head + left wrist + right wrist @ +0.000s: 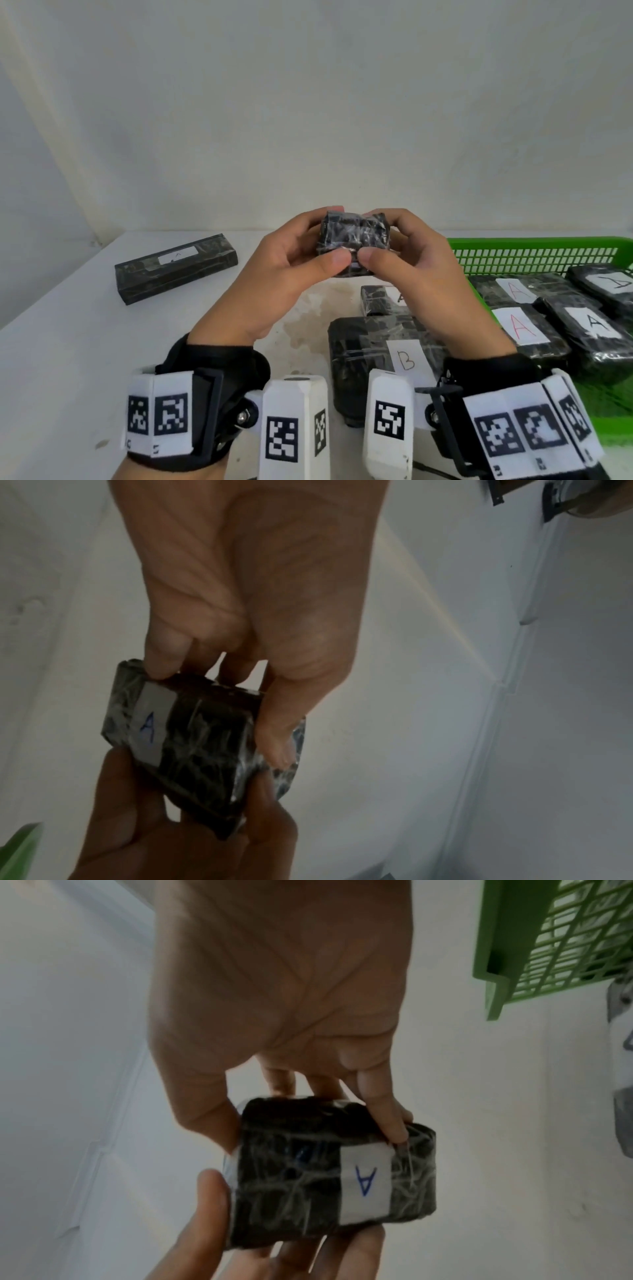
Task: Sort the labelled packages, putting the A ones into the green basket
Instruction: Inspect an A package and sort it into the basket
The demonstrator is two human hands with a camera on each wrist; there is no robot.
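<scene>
The white table (68, 342) fills the lower part of the head view, with a pale wall behind it. At its right edge sits the green basket (534, 246), its slatted wall showing, and several black wrapped packages lie inside; 3 of their white labels read A, and a 4th label at the far right cannot be read for certain. On the table just beside the basket, in front of the wrists, lies a large black package marked B (370, 356), and just beyond it a smaller black package (375, 299) with a partly hidden label. Well apart at the left lies a long black package (176, 265) with a white label that seems to read A. Raised above the middle of the table, between both hands, is a small black wrapped package (354, 240) whose white label, seen from both wrist views, carries a blue A (365, 1180). The left hand (274, 274) pinches its left end with thumb underneath and fingers over the top, and the right hand (424, 270) grips the right end the same way, the 2 thumbs almost touching.
</scene>
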